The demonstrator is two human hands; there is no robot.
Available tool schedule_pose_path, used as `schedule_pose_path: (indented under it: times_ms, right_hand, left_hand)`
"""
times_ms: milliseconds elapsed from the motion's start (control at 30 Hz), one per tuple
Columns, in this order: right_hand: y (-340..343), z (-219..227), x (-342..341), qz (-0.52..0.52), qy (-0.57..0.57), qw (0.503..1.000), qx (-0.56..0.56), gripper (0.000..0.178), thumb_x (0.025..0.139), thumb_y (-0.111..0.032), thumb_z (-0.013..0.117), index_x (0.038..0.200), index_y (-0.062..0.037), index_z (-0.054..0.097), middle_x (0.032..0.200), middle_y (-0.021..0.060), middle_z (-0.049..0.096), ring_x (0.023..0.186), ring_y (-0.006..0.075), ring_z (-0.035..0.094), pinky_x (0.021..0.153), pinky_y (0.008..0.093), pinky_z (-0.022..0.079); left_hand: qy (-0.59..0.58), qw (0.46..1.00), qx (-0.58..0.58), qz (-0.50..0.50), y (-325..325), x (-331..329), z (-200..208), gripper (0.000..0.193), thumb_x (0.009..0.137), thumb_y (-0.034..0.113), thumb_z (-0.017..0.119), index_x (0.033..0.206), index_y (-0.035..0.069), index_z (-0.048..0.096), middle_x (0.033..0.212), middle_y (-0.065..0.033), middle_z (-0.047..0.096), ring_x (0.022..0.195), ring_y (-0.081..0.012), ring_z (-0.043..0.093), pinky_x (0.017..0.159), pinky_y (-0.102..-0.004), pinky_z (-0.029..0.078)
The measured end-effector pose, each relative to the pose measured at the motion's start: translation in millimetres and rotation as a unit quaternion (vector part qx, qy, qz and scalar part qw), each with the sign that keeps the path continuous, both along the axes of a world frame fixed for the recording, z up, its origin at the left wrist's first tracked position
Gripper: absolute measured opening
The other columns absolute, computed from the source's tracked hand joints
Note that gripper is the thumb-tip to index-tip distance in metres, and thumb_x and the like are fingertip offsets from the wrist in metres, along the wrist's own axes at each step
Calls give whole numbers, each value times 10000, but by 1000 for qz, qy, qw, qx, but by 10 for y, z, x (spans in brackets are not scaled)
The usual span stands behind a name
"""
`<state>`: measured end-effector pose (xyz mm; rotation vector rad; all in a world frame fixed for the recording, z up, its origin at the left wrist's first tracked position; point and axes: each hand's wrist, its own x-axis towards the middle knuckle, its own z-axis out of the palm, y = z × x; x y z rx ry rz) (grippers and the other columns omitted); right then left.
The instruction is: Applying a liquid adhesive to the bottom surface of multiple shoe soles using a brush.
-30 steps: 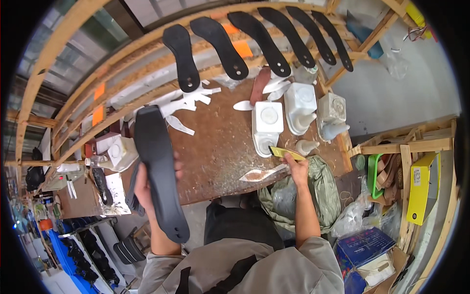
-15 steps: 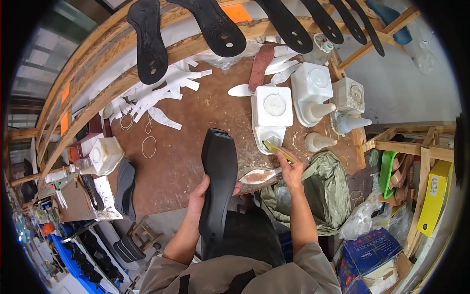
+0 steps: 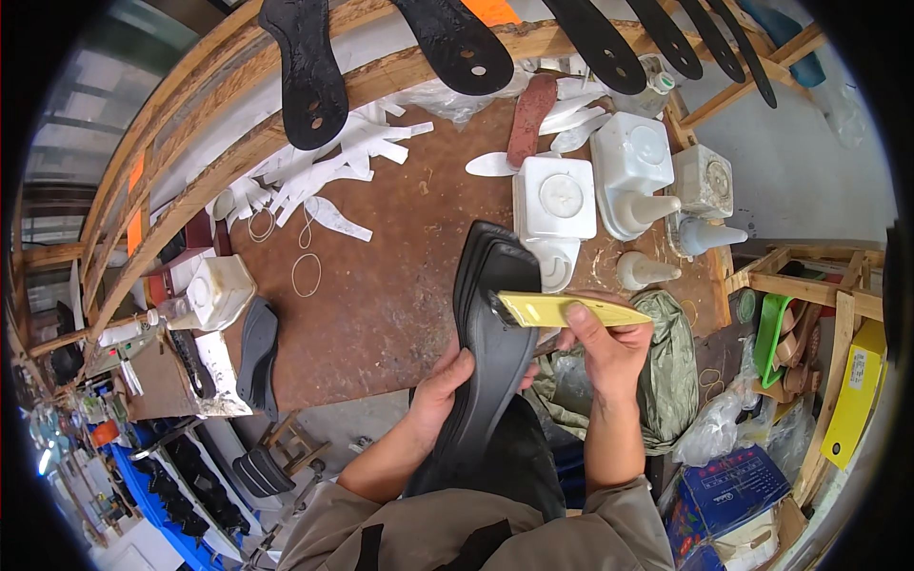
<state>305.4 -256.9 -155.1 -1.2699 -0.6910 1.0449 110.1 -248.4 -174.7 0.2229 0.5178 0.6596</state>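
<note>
My left hand grips a stack of black shoe soles near its middle, tilted above the table's front edge. In my right hand is a flat yellow-handled brush, its dark bristle end against the upper part of the top sole. The soles fan out slightly at the far end. Just beyond the brush stands a white glue pot with a low open cup at its front. The brush and soles partly cover the table around that cup.
Black sole-shaped pieces hang from a wooden rack overhead. White paper strips and rubber bands lie on the brown table. More white pots with nozzles stand at right. A green bag hangs at the table's front edge.
My right hand has brought the brush from the pot's cup to the top sole. My left hand has moved right with the soles, whose layers now spread at the far end.
</note>
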Motion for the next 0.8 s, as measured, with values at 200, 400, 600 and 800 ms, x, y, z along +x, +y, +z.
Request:
schedule_pose_path:
  times_ms: [200,400,600,800]
  right_hand:
    - [147,623,57,11,-334,934,127,203,742,-34,728,932,30,689,833,118,688,647,189,646,545,278,494]
    - [-236,827,-61,159,-451,830,287,244,738,-126,718,968,-44,712,906,107,694,614,164,621,483,255,436]
    - [-689,1017,-163,286,-413,815,288,259,716,-91,706,961,-9,696,852,95,694,597,134,597,512,233,433]
    - [-117,1415,-40,55,-453,848,269,193,675,-52,726,843,39,695,720,116,670,527,187,599,448,274,446]
  left_hand:
    - [-42,994,94,-26,42,-60,405,689,943,344,504,1453,36,159,1386,-233,383,1213,-363,485,1037,-451,380]
    - [37,989,138,27,46,-133,609,754,894,427,544,1422,3,211,1365,-223,396,1218,-323,465,1027,-431,376]
    - [134,975,163,65,88,-102,834,914,796,619,581,1330,-86,352,1178,-268,548,1054,-324,577,925,-412,454]
    - [-121,974,191,-13,112,-204,903,685,926,355,541,1441,23,234,1391,-206,403,1235,-349,463,1043,-487,344]
